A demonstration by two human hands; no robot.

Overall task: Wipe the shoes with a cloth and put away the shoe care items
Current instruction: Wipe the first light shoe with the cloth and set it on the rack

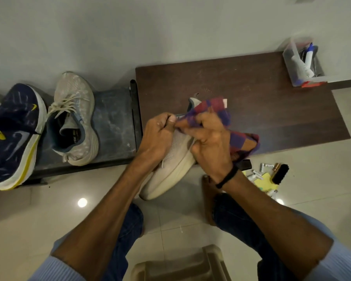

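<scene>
A beige shoe (pixel 170 171) lies tilted over the front edge of a dark wooden board (pixel 251 94), its toe toward me. My left hand (pixel 160 134) grips its upper near the collar. My right hand (pixel 211 142) holds a red and blue checked cloth (pixel 241 138) bunched against the shoe's side. A grey sneaker (pixel 75 118) and a navy sneaker with yellow trim (pixel 16 134) stand on a low dark shelf (pixel 114 122) to the left.
A clear plastic box (pixel 304 65) with bottles stands at the board's far right corner. On the tiled floor to the right lie a black shoe brush (pixel 280 173), small tubes and a yellow sponge (pixel 265 179). A beige stool (pixel 182 264) is under me.
</scene>
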